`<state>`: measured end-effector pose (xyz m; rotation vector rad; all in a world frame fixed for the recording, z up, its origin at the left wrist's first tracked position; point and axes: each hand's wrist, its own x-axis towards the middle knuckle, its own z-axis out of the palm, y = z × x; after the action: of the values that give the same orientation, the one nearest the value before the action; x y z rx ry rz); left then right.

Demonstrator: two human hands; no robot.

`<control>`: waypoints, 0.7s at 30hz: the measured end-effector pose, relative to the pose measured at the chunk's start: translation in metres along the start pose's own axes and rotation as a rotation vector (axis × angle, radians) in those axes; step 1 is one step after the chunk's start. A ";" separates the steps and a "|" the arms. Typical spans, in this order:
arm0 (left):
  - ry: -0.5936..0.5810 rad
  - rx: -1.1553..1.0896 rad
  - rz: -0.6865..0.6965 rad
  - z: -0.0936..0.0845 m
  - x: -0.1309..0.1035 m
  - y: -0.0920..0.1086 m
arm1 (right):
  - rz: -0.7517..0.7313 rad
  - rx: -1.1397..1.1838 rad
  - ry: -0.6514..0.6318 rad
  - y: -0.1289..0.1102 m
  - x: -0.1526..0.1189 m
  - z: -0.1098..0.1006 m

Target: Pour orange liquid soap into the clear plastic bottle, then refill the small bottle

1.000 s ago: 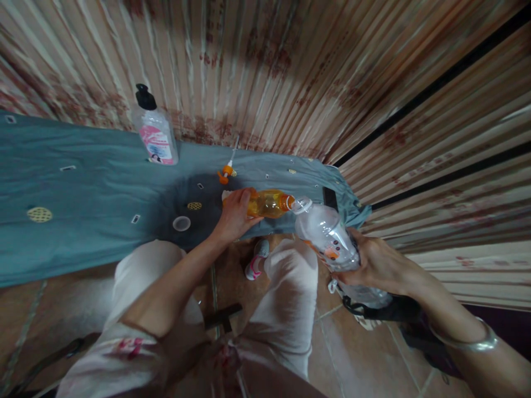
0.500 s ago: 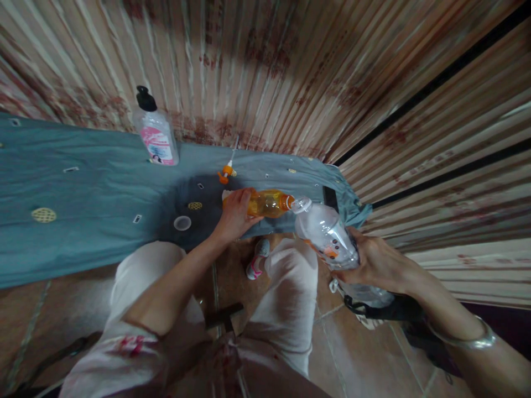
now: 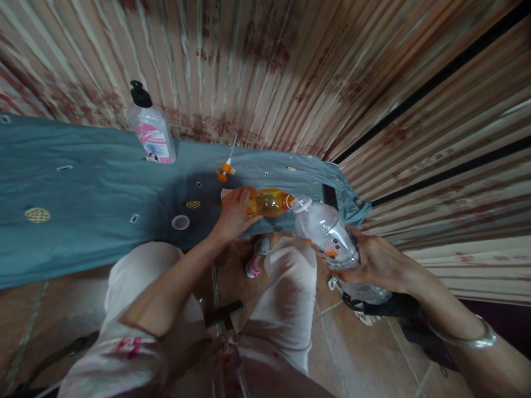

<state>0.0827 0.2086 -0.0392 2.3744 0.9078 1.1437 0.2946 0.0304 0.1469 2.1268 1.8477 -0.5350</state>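
My left hand (image 3: pixel 236 213) is wrapped round an amber bottle (image 3: pixel 269 203) lying nearly sideways, its neck pointing right. Mouth to mouth with it is a large clear plastic bottle (image 3: pixel 326 232) with an orange print, tilted, its neck up and to the left. My right hand (image 3: pixel 369 260) grips this clear bottle near its base. Whether liquid runs between the two necks I cannot tell. Behind the amber bottle, an orange pump top (image 3: pixel 223 172) with a thin tube lies on the cloth. A round whitish cap (image 3: pixel 180 222) lies left of my left hand.
A clear bottle with a black pump and pink label (image 3: pixel 155 138) stands at the back left of the teal cloth (image 3: pixel 91 182). A dark flat object (image 3: pixel 329 195) lies at the cloth's right end. Pleated curtains (image 3: pixel 232 72) hang behind and to the right.
Both hands keep hold of their bottles, necks still together. The view has shifted slightly, so the things on the cloth sit a little further left. Nothing else has visibly moved.
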 end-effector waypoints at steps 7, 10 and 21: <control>0.010 0.019 -0.004 0.002 0.000 -0.001 | 0.065 0.008 0.000 -0.002 0.001 -0.002; -0.001 0.017 -0.008 0.001 0.001 -0.001 | 0.018 -0.009 0.012 0.001 0.002 0.000; -0.040 0.015 -0.023 -0.003 0.003 0.002 | 0.058 0.022 -0.002 0.004 0.001 0.002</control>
<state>0.0827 0.2097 -0.0347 2.3838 0.9315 1.0811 0.2981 0.0302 0.1447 2.1854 1.7807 -0.5463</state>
